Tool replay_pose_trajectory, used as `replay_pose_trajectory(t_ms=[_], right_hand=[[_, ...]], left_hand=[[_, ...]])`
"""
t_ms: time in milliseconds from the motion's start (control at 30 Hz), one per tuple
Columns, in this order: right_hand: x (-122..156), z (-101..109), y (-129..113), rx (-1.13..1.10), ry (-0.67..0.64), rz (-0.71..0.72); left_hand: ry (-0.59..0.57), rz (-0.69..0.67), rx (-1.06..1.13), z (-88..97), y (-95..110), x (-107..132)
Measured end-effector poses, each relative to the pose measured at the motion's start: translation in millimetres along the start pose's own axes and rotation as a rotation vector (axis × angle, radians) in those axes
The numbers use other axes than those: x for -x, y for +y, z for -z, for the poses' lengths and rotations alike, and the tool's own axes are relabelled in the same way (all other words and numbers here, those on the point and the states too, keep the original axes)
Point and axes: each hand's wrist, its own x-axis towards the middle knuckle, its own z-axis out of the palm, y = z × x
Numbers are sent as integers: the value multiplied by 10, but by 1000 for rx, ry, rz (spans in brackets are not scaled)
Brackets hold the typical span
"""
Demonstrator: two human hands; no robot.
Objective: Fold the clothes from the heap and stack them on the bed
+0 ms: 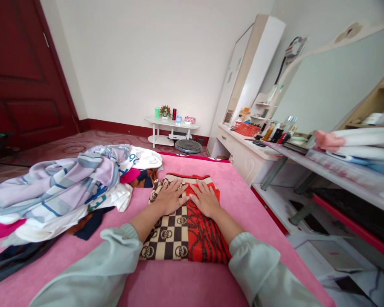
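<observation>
A folded garment (pixel 182 232), half brown-and-cream checks and half red with dark lines, lies flat on the pink bed cover (pixel 237 187). My left hand (pixel 170 197) rests palm down on its checked side, fingers stretched out. My right hand (pixel 205 198) lies flat beside it on the red side, fingers spread. The two hands almost touch at the fingertips. Both arms wear pale green sleeves.
A heap of loose clothes (pixel 67 187), lilac, white, pink and dark, sits on the bed to the left. A white dresser (pixel 243 149) with bottles and a red basket (pixel 246 128) stands at the right. A small white table (pixel 173 128) is by the far wall; a red door (pixel 22 72) is left.
</observation>
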Motion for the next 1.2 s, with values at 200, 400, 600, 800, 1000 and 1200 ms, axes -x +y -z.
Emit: replay_pose_trajectory(t_ms=[200, 400, 600, 800, 1000, 1200], right_hand=[[137, 39, -29, -13, -65, -38], [392, 153, -105, -59, -118, -99], [682, 125, -124, -41, 153, -228], [765, -11, -82, -43, 97, -277], [786, 14, -110, -5, 193, -289], [830, -4, -108, -21, 230, -350]], left_hand=[[-68, -16, 31, 96, -3, 214], [-24, 16, 167, 306, -66, 759], [227, 494, 75, 460, -103, 1217], [24, 653, 167, 596, -96, 1305], [12, 551, 221, 520, -22, 1336], [177, 452, 401, 446, 17, 1314]])
